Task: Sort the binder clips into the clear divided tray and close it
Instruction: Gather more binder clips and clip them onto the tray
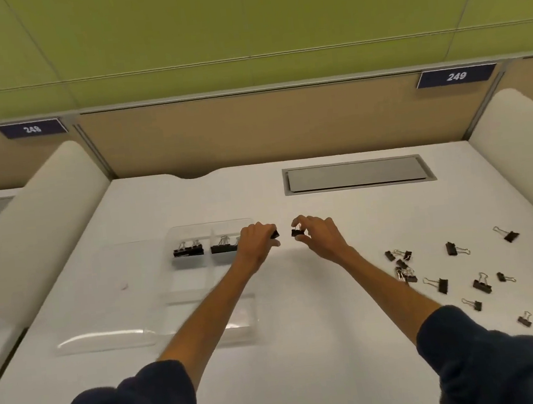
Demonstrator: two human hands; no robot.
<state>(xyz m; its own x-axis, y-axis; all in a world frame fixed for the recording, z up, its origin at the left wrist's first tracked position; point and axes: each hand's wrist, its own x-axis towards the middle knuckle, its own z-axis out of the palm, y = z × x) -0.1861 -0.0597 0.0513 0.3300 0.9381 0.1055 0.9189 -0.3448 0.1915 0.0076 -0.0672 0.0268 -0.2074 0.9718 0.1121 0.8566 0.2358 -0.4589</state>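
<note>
**Both hands pinching a clip each, beside the tray**

Right thumb and forefinger pinch a small black binder clip (295,231); the other fingers are loosely curled above it. The left fingertips, curled, grip a second black clip (275,233), though which fingers can't be told. The two clips are near each other, not touching, just above the desk at frame centre.

Left hand (256,240) is knuckles up at the right edge of the clear divided tray (208,225). Right hand (316,236) is angled in from the right. Both forearms are bare and stretched forward, with dark blue sleeves (491,352) pushed up at the bottom of the frame.

The tray is centre-left, open. Its far row holds two clips in the left compartment (188,250) and more in the next one (223,247); the count there is hidden by the left hand. The near compartments can't be read. A clear lid (103,284) lies flat to the tray's left.

Loose clips (482,285) are at lower right: eight singles spread out, plus a tangled cluster (403,266) of about four.

The surface is a white desk (301,297) with a grey hatch plate (357,174) at upper right and white rounded side dividers on both sides. Behind it is a tan partition with signs 248 (32,128) and 249 (456,76), and green panels above.
</note>
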